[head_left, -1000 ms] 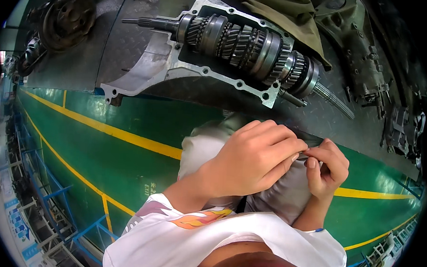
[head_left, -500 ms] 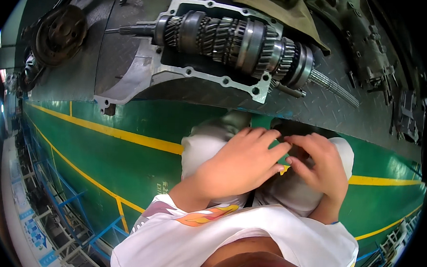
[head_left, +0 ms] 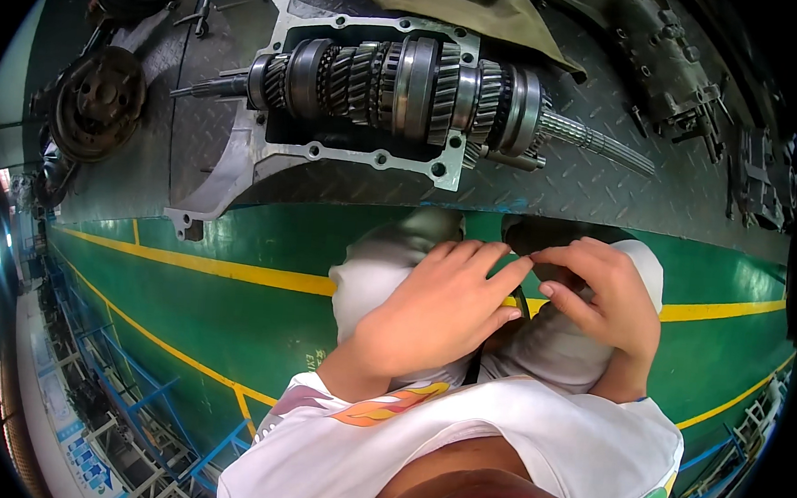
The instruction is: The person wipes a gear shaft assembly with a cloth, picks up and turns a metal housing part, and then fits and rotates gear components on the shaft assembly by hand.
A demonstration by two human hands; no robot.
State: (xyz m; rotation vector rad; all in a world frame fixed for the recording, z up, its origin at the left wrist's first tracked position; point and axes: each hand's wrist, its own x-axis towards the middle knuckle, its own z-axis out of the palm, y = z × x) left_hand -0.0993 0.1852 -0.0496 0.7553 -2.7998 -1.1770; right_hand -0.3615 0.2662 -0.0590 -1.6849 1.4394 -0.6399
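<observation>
My left hand [head_left: 446, 299] is held above my lap, back upward, with its fingers loosely bent and spread and nothing visible in it. My right hand [head_left: 604, 294] faces it, thumb apart from the curved fingers. The fingertips of both hands come close together or touch. Beyond them on the bench lies an open gearbox housing [head_left: 229, 177] of light grey metal with bolt holes along its flange. Inside it rests a gear shaft assembly [head_left: 415, 87] of several toothed gears and rings. A splined shaft end [head_left: 597, 141] sticks out to the right. Neither hand touches the gearbox.
The dark metal bench [head_left: 329, 185] has a tread pattern. A round, rusty plate-like part [head_left: 102, 103] lies at the left. Olive cloth [head_left: 486, 12] sits behind the gearbox, and another metal casing [head_left: 665, 64] at the right. The green floor [head_left: 230, 312] carries yellow lines.
The view has shifted, so the gearbox appears farther left and the bench edge slightly lower. My hands stay above my lap with nearly the same pose.
</observation>
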